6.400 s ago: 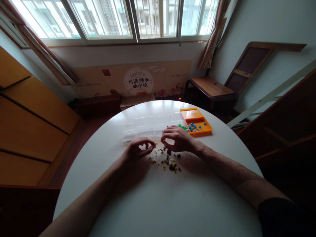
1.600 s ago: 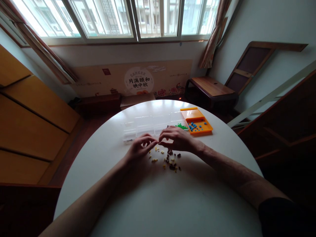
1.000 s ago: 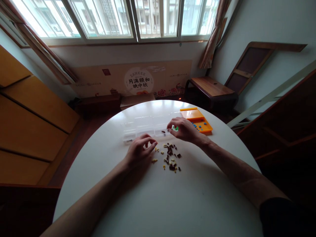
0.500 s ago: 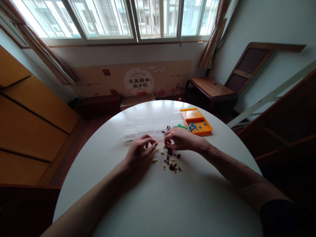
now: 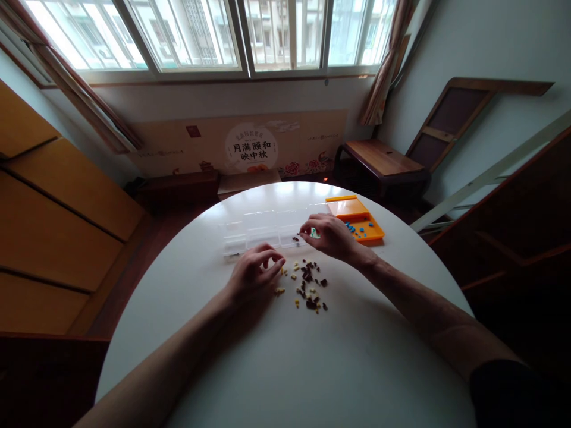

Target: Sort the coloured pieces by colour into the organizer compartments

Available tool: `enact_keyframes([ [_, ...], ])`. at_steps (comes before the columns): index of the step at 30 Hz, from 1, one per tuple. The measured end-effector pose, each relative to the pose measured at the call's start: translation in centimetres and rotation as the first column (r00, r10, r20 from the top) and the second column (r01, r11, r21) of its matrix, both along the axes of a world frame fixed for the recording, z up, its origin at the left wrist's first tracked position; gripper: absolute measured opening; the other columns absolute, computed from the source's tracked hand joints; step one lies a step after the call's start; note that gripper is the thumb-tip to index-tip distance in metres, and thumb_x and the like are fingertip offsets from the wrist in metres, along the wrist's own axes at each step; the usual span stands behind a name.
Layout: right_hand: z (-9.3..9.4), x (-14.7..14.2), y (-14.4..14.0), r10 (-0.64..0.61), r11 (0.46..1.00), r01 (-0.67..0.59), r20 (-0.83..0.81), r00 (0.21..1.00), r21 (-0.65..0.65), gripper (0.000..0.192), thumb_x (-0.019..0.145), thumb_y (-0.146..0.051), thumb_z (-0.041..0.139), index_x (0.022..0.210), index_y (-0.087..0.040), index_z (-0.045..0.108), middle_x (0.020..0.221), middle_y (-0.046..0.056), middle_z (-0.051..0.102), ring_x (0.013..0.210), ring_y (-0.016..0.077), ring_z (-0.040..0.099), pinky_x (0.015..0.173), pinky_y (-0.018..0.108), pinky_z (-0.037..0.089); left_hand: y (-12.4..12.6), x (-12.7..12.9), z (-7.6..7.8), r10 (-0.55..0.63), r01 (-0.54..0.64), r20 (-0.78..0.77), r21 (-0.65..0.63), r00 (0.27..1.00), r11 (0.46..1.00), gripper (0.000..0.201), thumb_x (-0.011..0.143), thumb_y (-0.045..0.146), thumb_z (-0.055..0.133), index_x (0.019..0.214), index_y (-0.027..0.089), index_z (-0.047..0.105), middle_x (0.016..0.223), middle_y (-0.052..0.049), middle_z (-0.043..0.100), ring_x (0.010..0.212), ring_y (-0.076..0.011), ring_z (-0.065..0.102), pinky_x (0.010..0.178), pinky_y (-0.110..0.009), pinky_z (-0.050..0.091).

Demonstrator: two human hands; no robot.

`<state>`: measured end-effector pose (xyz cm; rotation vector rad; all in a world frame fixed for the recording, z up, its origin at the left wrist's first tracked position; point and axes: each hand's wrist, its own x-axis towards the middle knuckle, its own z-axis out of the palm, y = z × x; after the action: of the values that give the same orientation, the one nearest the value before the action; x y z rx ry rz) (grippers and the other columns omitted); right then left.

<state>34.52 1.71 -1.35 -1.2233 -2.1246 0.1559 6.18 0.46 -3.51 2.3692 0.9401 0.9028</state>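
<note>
From my remote view, the landmark is the clear compartment box (image 5: 276, 229) lying on the white round tabletop (image 5: 289, 356): my right hand (image 5: 328, 235) hovers over its near right compartments with fingers curled and tips pinched together, though I cannot tell whether a piece sits between them, and a few dark pieces (image 5: 295, 239) lie inside the box just left of those fingertips. My left hand (image 5: 254, 273) rests on the tabletop just in front of the box, fingers loosely curled, thumb and forefinger nearly meeting, its contents too small to make out. The scattered yellow and brown pieces (image 5: 307, 285) lie in front of the box, just right of the left hand, and the orange tray (image 5: 357, 217) with blue pieces (image 5: 357, 227) adjoins the box's right end.
</note>
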Motion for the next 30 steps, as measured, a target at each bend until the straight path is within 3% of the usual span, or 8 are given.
enact_keyframes([
  [6, -0.7, 0.4, 0.4, -0.084, 0.996, 0.084, -0.01, 0.996, -0.016, 0.011, 0.103, -0.021, 0.073, 0.102, -0.02, 0.084, 0.099, 0.006, 0.078, 0.088, 0.0189, 0.067, 0.088, 0.033, 0.047, 0.0, -0.2, 0.0, -0.01, 0.01, 0.001, -0.005, 1.0, 1.0, 0.022, 0.107, 0.038, 0.071, 0.098, 0.022, 0.083, 0.097, -0.005, 0.074, 0.07, -0.0122, 0.064, 0.069, -0.027, 0.054],
  [11, 0.5, 1.6, 0.1, 0.084, 0.987, -0.081, 0.015, 0.996, -0.137, 0.011, 0.099, -0.019, 0.075, 0.099, -0.021, 0.085, 0.1, 0.003, 0.081, 0.086, 0.0162, 0.069, 0.081, 0.029, 0.048, 0.0, -0.1, -0.1, -0.006, 0.006, -0.001, 0.001, 1.0, 1.0, 0.023, 0.108, 0.038, 0.07, 0.097, 0.021, 0.082, 0.097, -0.005, 0.074, 0.072, -0.0126, 0.064, 0.069, -0.026, 0.053],
  [16, 2.5, 2.1, -1.0, 0.301, 0.905, -0.247, 0.113, 0.947, -0.345, 0.014, 0.091, -0.014, 0.076, 0.096, -0.024, 0.085, 0.1, 0.0, 0.082, 0.083, 0.0145, 0.07, 0.075, 0.027, 0.047, 0.0, -0.2, -0.1, -0.012, 0.011, -0.008, -0.014, 1.0, 1.0, 0.021, 0.107, 0.036, 0.071, 0.097, 0.021, 0.082, 0.098, -0.005, 0.073, 0.071, -0.0121, 0.063, 0.069, -0.026, 0.052],
  [23, 2.7, 1.4, -1.7, 0.296, 0.886, -0.201, 0.176, 0.939, -0.417, 0.005, 0.086, -0.021, 0.084, 0.089, -0.024, 0.084, 0.09, -0.001, 0.08, 0.079, 0.0158, 0.068, 0.074, 0.029, 0.044, 0.1, -0.2, -0.2, -0.012, 0.012, -0.008, -0.018, 1.0, 1.0, 0.02, 0.107, 0.036, 0.071, 0.098, 0.022, 0.083, 0.098, -0.004, 0.073, 0.071, -0.0118, 0.063, 0.069, -0.026, 0.052],
  [30, 2.8, 0.9, -1.9, 0.318, 0.883, -0.201, 0.226, 0.921, -0.424, 0.012, 0.087, -0.015, 0.079, 0.09, -0.026, 0.084, 0.093, 0.0, 0.081, 0.087, 0.0182, 0.07, 0.076, 0.031, 0.044, 0.1, -0.1, -0.1, -0.01, 0.01, -0.012, -0.011, 1.0, 1.0, 0.021, 0.107, 0.036, 0.071, 0.097, 0.022, 0.082, 0.098, -0.004, 0.073, 0.071, -0.0118, 0.063, 0.068, -0.026, 0.052],
])
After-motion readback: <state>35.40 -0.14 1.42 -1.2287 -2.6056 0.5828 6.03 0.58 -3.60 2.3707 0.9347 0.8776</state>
